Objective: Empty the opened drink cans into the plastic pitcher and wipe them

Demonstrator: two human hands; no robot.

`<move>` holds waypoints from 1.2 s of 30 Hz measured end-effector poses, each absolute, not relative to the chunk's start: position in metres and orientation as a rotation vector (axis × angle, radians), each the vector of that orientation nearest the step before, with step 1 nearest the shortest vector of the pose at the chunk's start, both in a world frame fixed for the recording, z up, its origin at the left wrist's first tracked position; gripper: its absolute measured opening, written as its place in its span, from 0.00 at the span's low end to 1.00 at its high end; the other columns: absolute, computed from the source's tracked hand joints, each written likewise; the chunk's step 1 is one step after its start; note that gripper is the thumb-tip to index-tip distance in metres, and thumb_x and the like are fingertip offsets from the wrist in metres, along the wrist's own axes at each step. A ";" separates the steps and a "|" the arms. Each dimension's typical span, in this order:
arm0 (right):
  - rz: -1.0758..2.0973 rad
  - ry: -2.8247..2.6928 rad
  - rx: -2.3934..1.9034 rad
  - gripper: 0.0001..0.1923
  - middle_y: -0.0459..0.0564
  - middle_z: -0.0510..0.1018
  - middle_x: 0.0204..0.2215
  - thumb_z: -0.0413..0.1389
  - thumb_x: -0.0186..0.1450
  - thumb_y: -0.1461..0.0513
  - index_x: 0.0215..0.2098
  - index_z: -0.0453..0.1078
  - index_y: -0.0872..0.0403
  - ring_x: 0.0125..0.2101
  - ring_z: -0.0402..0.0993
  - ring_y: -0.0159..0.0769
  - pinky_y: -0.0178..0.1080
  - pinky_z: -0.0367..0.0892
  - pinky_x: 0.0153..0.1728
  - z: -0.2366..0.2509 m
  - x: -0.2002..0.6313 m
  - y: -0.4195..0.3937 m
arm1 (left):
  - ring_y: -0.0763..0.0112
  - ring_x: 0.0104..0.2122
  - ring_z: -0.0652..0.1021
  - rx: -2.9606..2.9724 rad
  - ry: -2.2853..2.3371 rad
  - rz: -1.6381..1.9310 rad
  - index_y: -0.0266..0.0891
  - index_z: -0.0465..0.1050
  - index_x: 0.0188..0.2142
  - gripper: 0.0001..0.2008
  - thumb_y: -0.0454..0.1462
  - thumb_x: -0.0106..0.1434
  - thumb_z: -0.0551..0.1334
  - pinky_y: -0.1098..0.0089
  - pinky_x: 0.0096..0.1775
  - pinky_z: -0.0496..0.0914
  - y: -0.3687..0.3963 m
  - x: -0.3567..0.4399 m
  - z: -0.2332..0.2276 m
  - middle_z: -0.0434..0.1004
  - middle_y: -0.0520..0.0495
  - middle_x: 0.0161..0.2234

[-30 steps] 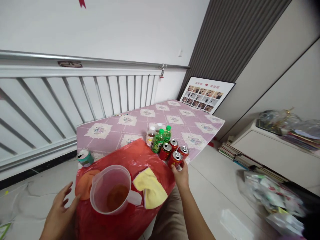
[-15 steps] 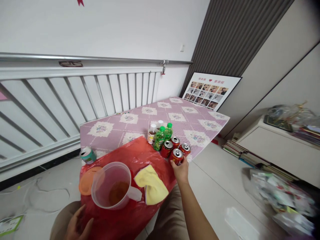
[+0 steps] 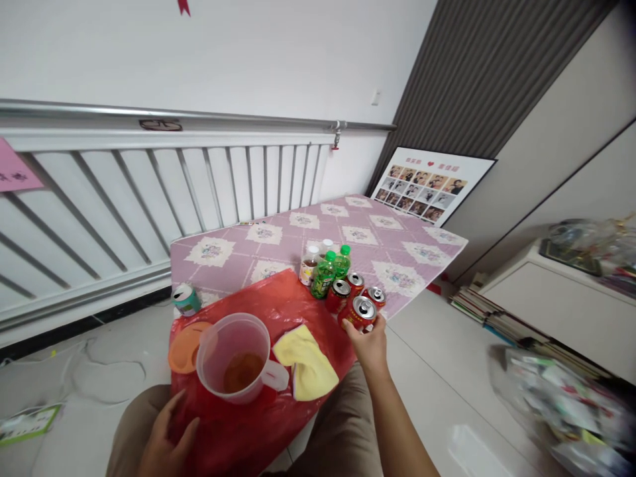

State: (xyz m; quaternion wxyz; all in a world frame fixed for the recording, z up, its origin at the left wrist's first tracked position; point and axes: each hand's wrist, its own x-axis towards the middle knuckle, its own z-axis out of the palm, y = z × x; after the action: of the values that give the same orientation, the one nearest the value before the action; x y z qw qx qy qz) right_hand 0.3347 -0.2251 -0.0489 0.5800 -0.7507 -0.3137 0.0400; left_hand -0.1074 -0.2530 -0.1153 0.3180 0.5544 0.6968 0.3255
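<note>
My right hand grips a red drink can at the near right corner of the table, its opened top tilted toward me. More red cans and two green bottles stand just behind it. My left hand rests open on the near edge of the red plastic sheet, below a clear plastic jug holding a little amber liquid. A yellow cloth lies right of the jug and an orange lid lies to its left.
The low table wears a purple patterned cloth. A teal can sits at its left corner. A white radiator runs behind. A photo board, stacked books and plastic bags lie to the right.
My right hand has lifted the red can slightly and tipped it toward me. My left hand dropped from beside the jug to the near edge of the red sheet. The view shifted a little.
</note>
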 end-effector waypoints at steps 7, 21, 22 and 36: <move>0.273 -0.891 -1.610 0.43 0.60 0.77 0.46 0.68 0.47 0.48 0.54 0.59 0.54 0.40 0.77 0.45 0.48 0.73 0.42 -0.006 0.287 -0.232 | 0.49 0.62 0.68 1.397 1.568 1.018 0.47 0.55 0.65 0.37 0.50 0.58 0.62 0.50 0.61 0.67 -0.254 -0.096 -0.061 0.63 0.42 0.64; 0.016 -1.744 -1.518 0.39 0.60 0.72 0.53 0.67 0.54 0.50 0.59 0.61 0.54 0.54 0.69 0.52 0.54 0.63 0.56 0.067 0.221 -0.213 | 0.45 0.69 0.52 1.560 1.201 1.220 0.46 0.41 0.69 0.52 0.45 0.53 0.69 0.43 0.66 0.52 -0.231 -0.045 -0.013 0.47 0.37 0.70; -0.018 -1.809 -1.509 0.40 0.60 0.72 0.53 0.66 0.54 0.50 0.60 0.61 0.54 0.53 0.69 0.53 0.55 0.64 0.55 0.072 0.218 -0.210 | 0.45 0.69 0.52 1.543 1.203 1.219 0.46 0.40 0.69 0.52 0.44 0.52 0.69 0.42 0.66 0.52 -0.230 -0.042 -0.011 0.47 0.38 0.70; -0.608 -2.455 -1.561 0.36 0.62 0.75 0.51 0.63 0.60 0.58 0.64 0.60 0.54 0.49 0.70 0.54 0.50 0.65 0.45 0.110 0.201 -0.191 | 0.51 0.68 0.56 1.363 1.134 1.175 0.44 0.45 0.68 0.50 0.33 0.49 0.67 0.51 0.68 0.51 -0.222 -0.025 0.013 0.51 0.37 0.69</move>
State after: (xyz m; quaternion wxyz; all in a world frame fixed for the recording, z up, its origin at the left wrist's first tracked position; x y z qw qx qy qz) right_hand 0.2010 -0.1910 0.1098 0.0847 -0.5235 -0.8230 -0.2037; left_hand -0.0246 -0.2217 0.0131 0.4857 0.5600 0.4661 0.4829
